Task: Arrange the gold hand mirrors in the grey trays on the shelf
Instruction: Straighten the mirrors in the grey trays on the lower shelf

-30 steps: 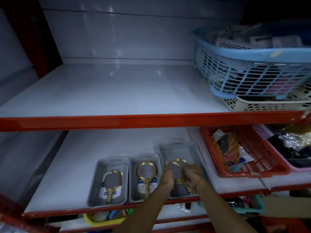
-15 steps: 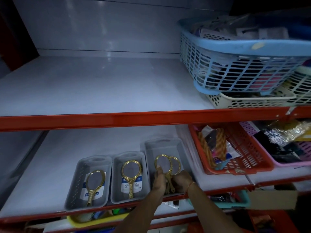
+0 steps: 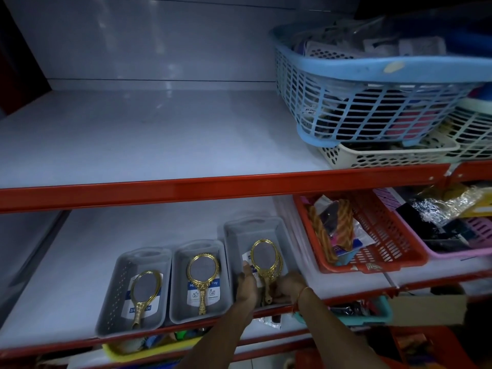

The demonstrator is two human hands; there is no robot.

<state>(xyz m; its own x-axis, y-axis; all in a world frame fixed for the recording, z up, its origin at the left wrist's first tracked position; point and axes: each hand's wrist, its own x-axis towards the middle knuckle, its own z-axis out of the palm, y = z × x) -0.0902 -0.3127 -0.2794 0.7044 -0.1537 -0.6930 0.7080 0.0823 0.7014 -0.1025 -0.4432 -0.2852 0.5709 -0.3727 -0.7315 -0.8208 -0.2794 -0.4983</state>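
Observation:
Three grey trays stand side by side on the lower shelf. The left tray holds one gold hand mirror. One mirror lies in the middle tray. In the right tray two gold mirrors lie stacked, heads pointing back. My left hand touches the stack's left side at the handles. My right hand grips the handles from the right. The handle ends are partly hidden by my fingers.
A red basket and a pink basket of goods stand right of the trays. On the upper shelf a blue basket sits on a cream basket. The orange shelf lip runs above the trays.
The two mirrors have come together from side by side into one stack and dropped lower in the right tray. Both hands have slid back to the handles. The view shifted slightly.

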